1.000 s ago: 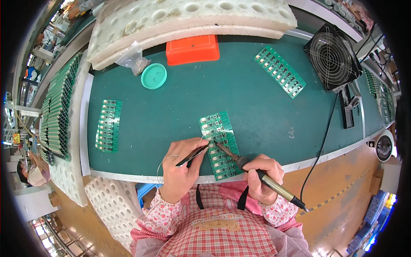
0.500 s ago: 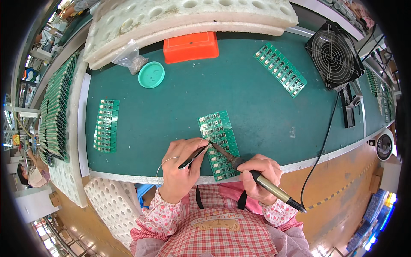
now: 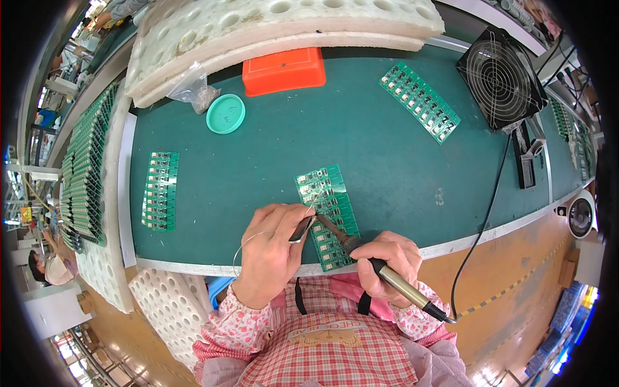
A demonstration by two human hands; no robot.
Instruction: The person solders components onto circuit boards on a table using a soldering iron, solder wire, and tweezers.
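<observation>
A green panel of small circuit boards (image 3: 330, 192) lies at the table's front edge, between my hands. My right hand (image 3: 394, 258) grips a soldering iron (image 3: 405, 285) by its handle, and the tip meets the panel near its middle. Pinched in my left hand (image 3: 271, 251) is a dark, slim tool like tweezers (image 3: 302, 229), its ends close to the iron's tip. A thin wire, apparently solder (image 3: 237, 253), loops behind that hand, and its end comes out by the fingertips over the panel. The exact contact spot is partly hidden by my left fingers.
Similar panels lie at left (image 3: 160, 191) and far right (image 3: 420, 103). Toward the back are a red bin (image 3: 284, 72), a turquoise lid (image 3: 225, 114), a plastic bag (image 3: 193, 90) and a foam block (image 3: 284, 29). A black fan (image 3: 501, 80) stands right, near the iron's cable (image 3: 485, 222).
My left hand has rolled slightly, so the dark tool is seen at a different angle. The soldering iron has shifted slightly, its tip still at the panel's middle. The whole view has moved a little.
</observation>
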